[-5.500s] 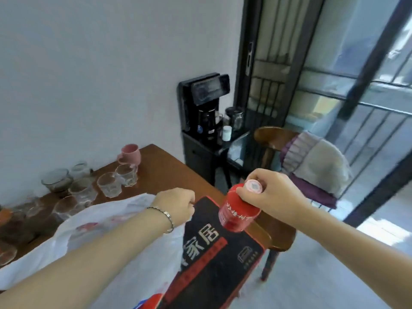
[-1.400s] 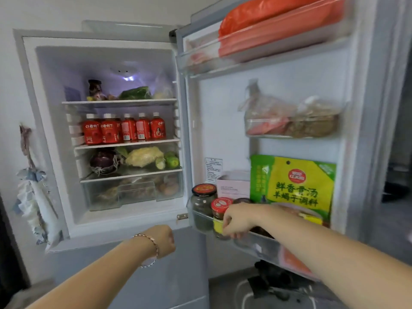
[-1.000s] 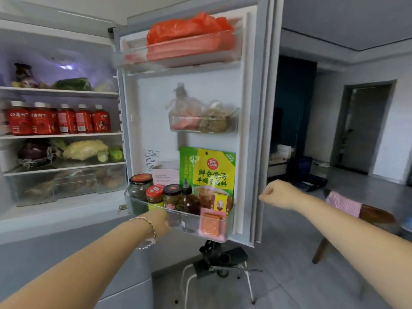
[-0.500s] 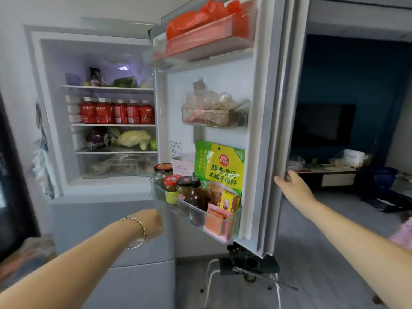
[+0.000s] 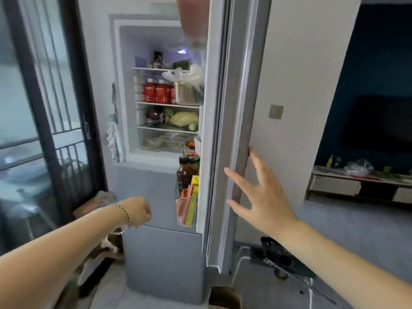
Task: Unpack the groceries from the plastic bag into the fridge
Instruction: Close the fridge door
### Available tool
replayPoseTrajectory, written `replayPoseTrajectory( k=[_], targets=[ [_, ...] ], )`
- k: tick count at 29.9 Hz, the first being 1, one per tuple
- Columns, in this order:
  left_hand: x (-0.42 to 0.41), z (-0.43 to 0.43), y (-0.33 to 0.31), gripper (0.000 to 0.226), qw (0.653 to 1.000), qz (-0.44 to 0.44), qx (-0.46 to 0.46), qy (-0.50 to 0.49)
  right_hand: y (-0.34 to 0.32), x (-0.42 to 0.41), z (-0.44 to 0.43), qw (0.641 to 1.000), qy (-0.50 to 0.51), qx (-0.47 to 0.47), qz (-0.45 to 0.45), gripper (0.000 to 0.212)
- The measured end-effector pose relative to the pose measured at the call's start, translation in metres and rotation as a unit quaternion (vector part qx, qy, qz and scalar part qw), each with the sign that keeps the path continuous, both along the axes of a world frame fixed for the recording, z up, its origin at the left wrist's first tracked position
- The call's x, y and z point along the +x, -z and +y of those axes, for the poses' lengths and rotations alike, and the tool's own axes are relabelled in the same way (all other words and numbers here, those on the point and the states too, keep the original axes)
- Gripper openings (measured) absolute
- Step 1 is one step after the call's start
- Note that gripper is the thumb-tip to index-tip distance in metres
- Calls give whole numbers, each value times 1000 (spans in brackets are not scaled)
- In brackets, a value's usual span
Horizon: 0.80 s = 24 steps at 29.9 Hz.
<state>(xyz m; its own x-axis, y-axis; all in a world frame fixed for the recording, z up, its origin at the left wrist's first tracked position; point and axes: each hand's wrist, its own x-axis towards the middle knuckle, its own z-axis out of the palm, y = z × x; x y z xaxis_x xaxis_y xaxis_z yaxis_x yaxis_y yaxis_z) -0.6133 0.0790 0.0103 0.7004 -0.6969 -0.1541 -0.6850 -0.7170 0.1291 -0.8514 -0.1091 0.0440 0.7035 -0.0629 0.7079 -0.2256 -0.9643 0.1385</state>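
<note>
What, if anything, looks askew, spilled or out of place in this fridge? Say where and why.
Nothing stands out. The red bottles stand upright in a row, the vegetables lie on the shelf below, and the packets sit inside the door bin. No spill shows. The right hand rests open on the fridge door.

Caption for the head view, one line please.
Open right hand at the edge of the fridge door, left hand curled, red bottles visible inside.
</note>
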Motion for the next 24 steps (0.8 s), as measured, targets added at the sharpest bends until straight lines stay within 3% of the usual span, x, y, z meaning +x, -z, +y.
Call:
replayPoseTrajectory(
  k=[3,10,24],
  targets=[
    [23,37,0,23,999,11,-2,-35,9,55,20,997,-62,-41,-3,51],
    [99,129,10,23,993,38,-15,-108,16,193,86,977,-173,-107,-56,45],
    [349,223,7,28,992,37,27,-118,18,512,155,989,-55,-124,-51,48]
  ],
)
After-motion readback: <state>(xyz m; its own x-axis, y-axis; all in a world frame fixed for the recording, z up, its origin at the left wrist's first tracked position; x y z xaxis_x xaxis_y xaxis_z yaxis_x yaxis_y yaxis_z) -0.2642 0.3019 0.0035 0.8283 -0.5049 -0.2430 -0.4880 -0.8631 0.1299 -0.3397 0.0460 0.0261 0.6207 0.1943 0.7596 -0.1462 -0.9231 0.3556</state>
